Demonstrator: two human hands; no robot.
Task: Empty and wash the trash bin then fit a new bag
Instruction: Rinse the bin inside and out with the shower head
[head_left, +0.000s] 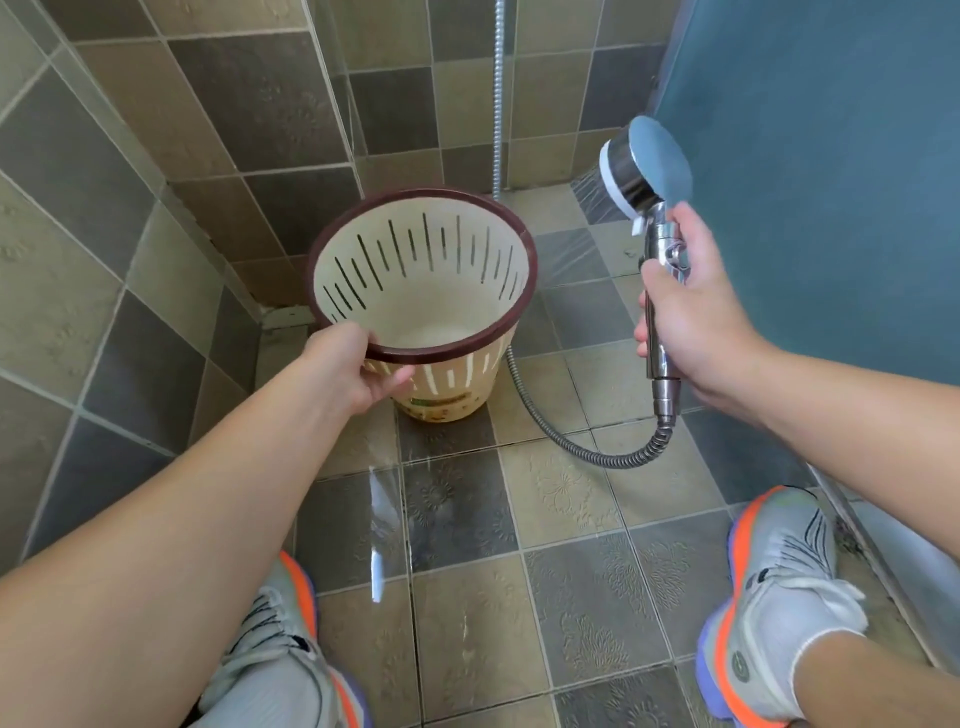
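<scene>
Two hands were busy: the left hand (358, 371) gripped the near rim of the bin (423, 291), a cream, slotted bucket with a brown rim, tilted on the floor (571, 597). The right hand (691, 312) clasped the shower head (644, 166); its fingertips were hidden.

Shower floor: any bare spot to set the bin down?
Free: wet floor tiles between the two shoes, in front of the bin. Crowded: hose loops along the floor right of the bin, under the right hand gripping the shower head. Left hand grips the rim.
</scene>
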